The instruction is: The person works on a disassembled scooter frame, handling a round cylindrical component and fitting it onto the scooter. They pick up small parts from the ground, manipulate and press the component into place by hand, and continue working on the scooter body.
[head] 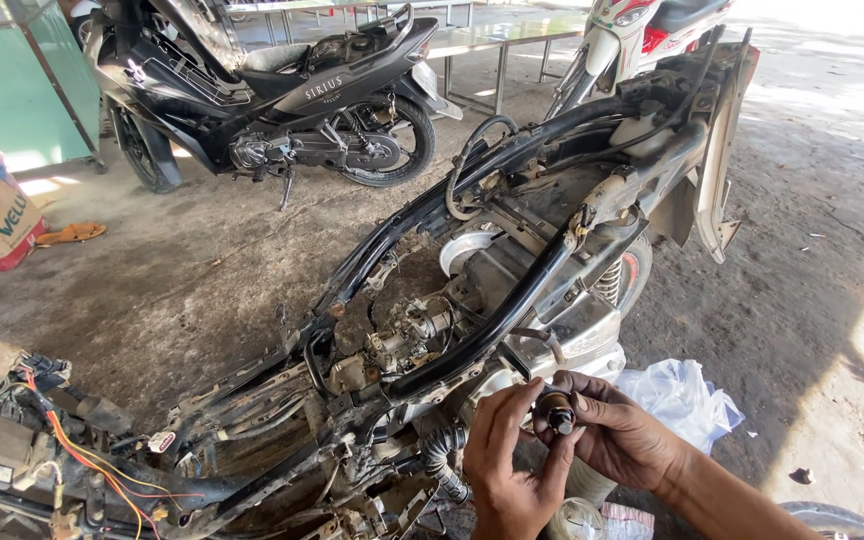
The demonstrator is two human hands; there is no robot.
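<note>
**Two hands, one small part beside a stripped motorbike**

Both of my hands meet at the lower middle of the frame, closed around a small dark cylindrical metal part with a pale bolt-like end point(555, 413). My left hand point(514, 465) cups it from below, thumb and forefinger curled nearly shut against its side; my right hand point(620, 432) wraps it from the far side, fingers point(592, 388) bent over the top. Neither hand is open; the part sits pinched between them, just in front of the black tubular frame of the stripped motorbike point(512, 300).

I judge the piece to be rigid and dense for its size, light enough for fingertips, but likely greasy and so ready to slip. The ridged body looks like the safest place to grip, leaving the pale end free.

Orange and red wires point(82, 455) trail at the lower left. A crumpled white plastic bag point(682, 400) lies on the concrete at right, near my right wrist. A complete black motorbike point(272, 95) stands at the upper left, well apart.
</note>
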